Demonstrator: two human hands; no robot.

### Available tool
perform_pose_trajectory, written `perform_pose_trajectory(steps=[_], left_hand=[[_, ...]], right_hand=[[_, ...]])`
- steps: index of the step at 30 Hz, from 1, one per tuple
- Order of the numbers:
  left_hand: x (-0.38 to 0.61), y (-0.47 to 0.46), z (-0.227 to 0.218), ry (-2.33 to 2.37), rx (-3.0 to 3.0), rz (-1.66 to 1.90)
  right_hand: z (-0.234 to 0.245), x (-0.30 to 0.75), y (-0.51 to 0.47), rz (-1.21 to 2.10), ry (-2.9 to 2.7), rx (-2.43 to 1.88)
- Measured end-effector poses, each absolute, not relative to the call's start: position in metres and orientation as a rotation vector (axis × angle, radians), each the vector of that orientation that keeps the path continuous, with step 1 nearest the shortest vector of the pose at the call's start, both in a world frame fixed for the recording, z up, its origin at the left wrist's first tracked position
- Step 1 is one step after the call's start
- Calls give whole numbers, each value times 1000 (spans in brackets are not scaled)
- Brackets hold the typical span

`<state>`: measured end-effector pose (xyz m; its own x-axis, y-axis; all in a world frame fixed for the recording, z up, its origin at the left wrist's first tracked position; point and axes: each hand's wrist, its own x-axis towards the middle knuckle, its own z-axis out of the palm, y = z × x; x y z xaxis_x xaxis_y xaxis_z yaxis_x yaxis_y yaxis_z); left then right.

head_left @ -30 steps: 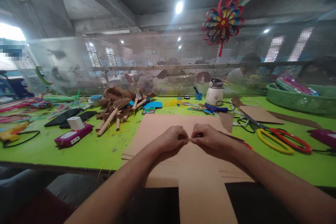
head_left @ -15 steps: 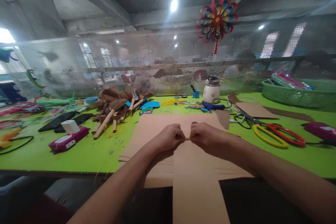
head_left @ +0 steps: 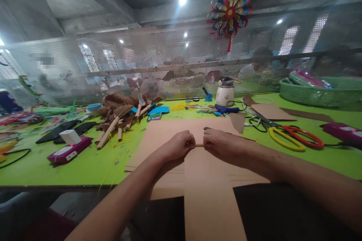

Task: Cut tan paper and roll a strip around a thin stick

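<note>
A long strip of brown paper point(head_left: 210, 196) runs from the table down over its front edge toward me. Its far end is curled into a thin roll point(head_left: 199, 145). My left hand point(head_left: 181, 145) is closed in a pinch on the left end of this roll. On the other end, my right hand point(head_left: 217, 142) pinches with curled fingers, and a short piece of roll shows between the hands. Beneath lies a stack of wider brown paper sheets point(head_left: 158, 135). A thin object with a dark tip point(head_left: 207, 128) shows just behind my right hand, mostly covered.
Scissors with yellow and red handles point(head_left: 295, 139) lie right, near a green basket point(head_left: 319, 99). A blue glue gun point(head_left: 227, 109) and white jug point(head_left: 225, 92) stand behind. Paper rolls with brown fibre point(head_left: 113, 126) and a purple power strip point(head_left: 69, 150) lie left.
The view has shifted slightly, so the table items sit a little further left and higher. Both hands keep their pinch on the strip's rolled end, with the gap between them slightly wider.
</note>
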<state>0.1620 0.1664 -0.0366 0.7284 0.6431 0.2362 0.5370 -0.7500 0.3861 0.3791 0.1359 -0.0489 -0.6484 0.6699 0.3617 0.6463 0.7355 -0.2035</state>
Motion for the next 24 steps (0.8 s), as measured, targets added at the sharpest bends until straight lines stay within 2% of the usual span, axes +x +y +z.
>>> perform_pose_trajectory(steps=[7,24], left_hand=[[160,163,-31,1103,2591,448],[154,147,-35,889,2972,499]], right_hand=[[-47,381,135,-68,-2560,-989],[-46,391,129,-163,-2606,-1002]])
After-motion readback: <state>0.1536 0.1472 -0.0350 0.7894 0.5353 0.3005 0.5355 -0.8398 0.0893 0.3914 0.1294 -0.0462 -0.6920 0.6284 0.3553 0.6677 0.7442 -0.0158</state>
